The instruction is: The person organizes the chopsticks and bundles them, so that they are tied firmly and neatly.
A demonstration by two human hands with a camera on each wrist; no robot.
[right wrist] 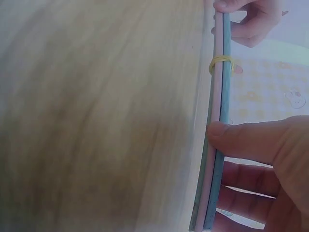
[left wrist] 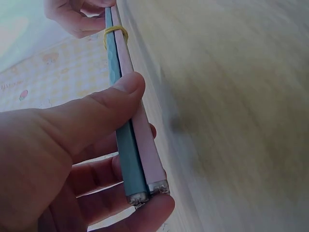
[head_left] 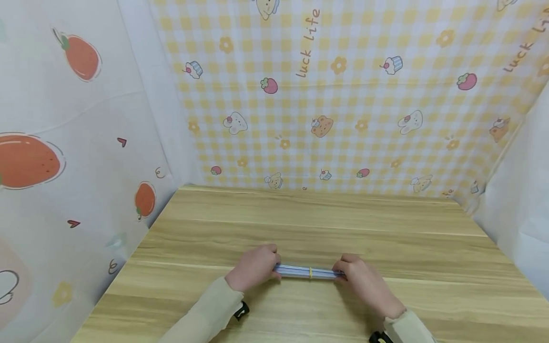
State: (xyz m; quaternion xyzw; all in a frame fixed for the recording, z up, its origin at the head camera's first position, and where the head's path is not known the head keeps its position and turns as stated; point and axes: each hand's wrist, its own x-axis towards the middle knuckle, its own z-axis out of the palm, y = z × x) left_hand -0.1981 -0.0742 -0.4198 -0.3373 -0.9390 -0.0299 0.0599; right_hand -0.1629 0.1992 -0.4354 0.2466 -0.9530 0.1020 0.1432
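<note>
A bundle of slim chopsticks (head_left: 296,271) lies crosswise between both hands, close over the wooden table. A yellow rubber band (head_left: 310,273) is looped round its middle. My left hand (head_left: 254,267) pinches one end, thumb on top and fingers curled beneath. In the left wrist view, a blue-green chopstick (left wrist: 126,154) and a pink chopstick (left wrist: 147,154) run side by side, with silvery square ends near the fingertips. The other end is pinched by my right hand (head_left: 362,281). Its thumb presses on the pink chopstick (right wrist: 218,92) in the right wrist view.
The light wood table (head_left: 300,214) spreads out around both hands. Behind it hangs a yellow checked cloth (head_left: 300,105). A white printed sheet (head_left: 107,109) borders the left side, and a plain white sheet (head_left: 521,190) the right.
</note>
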